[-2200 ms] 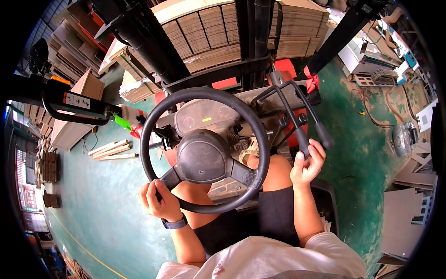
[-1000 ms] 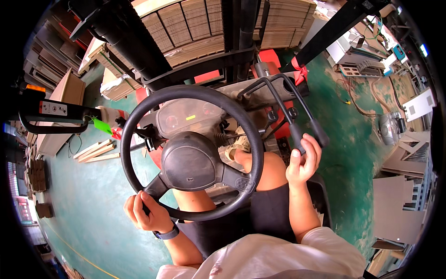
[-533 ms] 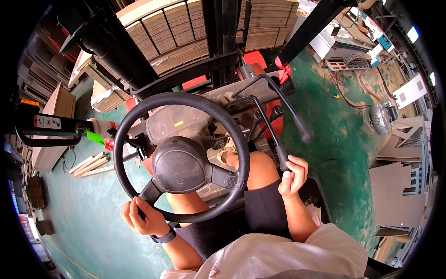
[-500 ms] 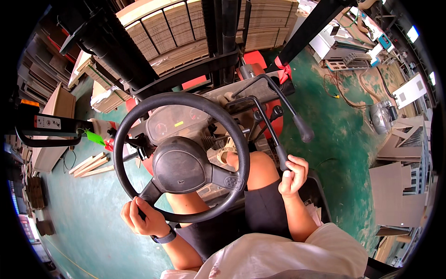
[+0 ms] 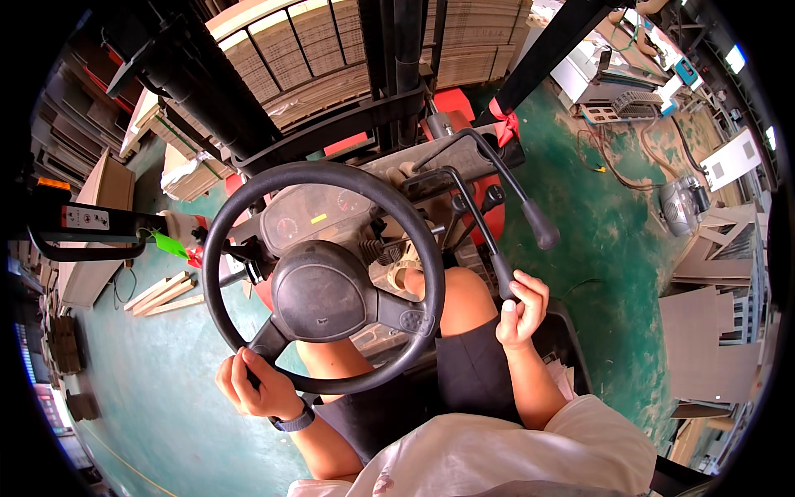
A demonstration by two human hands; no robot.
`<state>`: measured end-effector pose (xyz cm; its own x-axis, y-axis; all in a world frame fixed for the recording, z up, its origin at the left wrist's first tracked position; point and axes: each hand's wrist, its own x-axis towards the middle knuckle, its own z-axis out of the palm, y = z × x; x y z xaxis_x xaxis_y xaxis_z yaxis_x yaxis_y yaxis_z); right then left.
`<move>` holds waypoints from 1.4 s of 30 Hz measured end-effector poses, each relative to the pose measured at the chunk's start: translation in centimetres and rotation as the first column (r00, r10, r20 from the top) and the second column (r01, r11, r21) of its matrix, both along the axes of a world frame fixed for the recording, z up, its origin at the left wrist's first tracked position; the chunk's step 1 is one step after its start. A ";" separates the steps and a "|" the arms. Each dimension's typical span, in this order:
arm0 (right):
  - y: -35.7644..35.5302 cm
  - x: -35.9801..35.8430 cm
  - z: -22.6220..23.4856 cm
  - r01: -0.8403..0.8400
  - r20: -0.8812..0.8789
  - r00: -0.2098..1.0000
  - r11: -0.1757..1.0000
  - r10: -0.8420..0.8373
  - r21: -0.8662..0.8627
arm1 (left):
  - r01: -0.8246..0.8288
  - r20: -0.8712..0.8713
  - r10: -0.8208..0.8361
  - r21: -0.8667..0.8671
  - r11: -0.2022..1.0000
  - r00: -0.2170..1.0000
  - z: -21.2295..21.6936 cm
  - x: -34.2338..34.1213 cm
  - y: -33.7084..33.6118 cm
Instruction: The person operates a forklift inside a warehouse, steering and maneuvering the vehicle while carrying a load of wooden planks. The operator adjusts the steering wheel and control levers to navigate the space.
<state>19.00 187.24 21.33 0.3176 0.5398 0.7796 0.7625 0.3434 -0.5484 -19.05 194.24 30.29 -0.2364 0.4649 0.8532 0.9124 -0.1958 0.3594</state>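
The left hand (image 5: pixel 260 388) is at the lower-left rim of the steering wheel (image 5: pixel 321 290), its grip curled round a small dark part there that is mostly hidden by the fingers. A dark wristwatch (image 5: pixel 293 420) sits on that wrist. The wheel stands in front of the dashboard (image 5: pixel 310 217), covering part of its lower edge, and a small yellow label shows between the dials.

The right hand (image 5: pixel 522 311) is at the lower end of the near lever (image 5: pixel 502 275), its grip pinching the black handle between thumb and fingers, palm turned upward. This lever reaches back from the dashboard's right end, bending on the way. The far lever (image 5: pixel 542 226) lies beyond it to the right, its handle apart from the hand. Two short black knobs (image 5: pixel 493 196) stand near the levers, between them and the wheel.

A red ribbon (image 5: pixel 506 126) is tied to the black post past the dashboard's right corner. Ahead, beyond the mast, is a large stack of boards (image 5: pixel 319 79); wooden strips (image 5: pixel 163 295) lie on the green floor (image 5: pixel 190 356) to the left.
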 end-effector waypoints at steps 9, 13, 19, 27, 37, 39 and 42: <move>1.1 0.2 1.1 -0.045 -0.001 0.999 0.999 0.045 -0.023 | 0.012 0.006 -0.013 0.014 1.000 1.000 -0.1 -0.1 0.1; 3.0 0.1 2.3 -0.060 -0.001 0.998 0.998 0.060 -0.006 | 0.012 0.002 -0.012 0.002 1.000 1.000 0.0 -0.1 -0.1; 7.3 -0.1 -2.2 -0.121 -0.286 0.952 0.992 0.108 -0.029 | 0.034 -0.006 -0.033 0.006 0.999 0.999 0.4 0.0 0.0; 17.8 2.8 -6.5 -0.052 0.013 0.997 0.786 0.076 -0.617 | 0.068 0.009 -0.067 -0.011 0.998 0.998 0.2 0.2 -0.1; 0.8 3.0 -4.2 -0.024 -0.011 1.000 0.867 0.021 -0.497 | 0.052 0.010 -0.052 0.007 0.999 0.999 0.2 0.4 -0.4; 2.0 4.2 -2.4 0.081 -0.247 0.946 0.889 -0.211 -0.451 | 0.057 0.027 -0.057 -0.002 0.998 0.998 0.2 0.3 -0.4; 5.9 3.6 4.1 0.112 -0.420 0.906 0.987 -0.053 0.117 | 0.058 0.024 -0.058 0.008 0.998 0.998 0.1 0.4 -0.3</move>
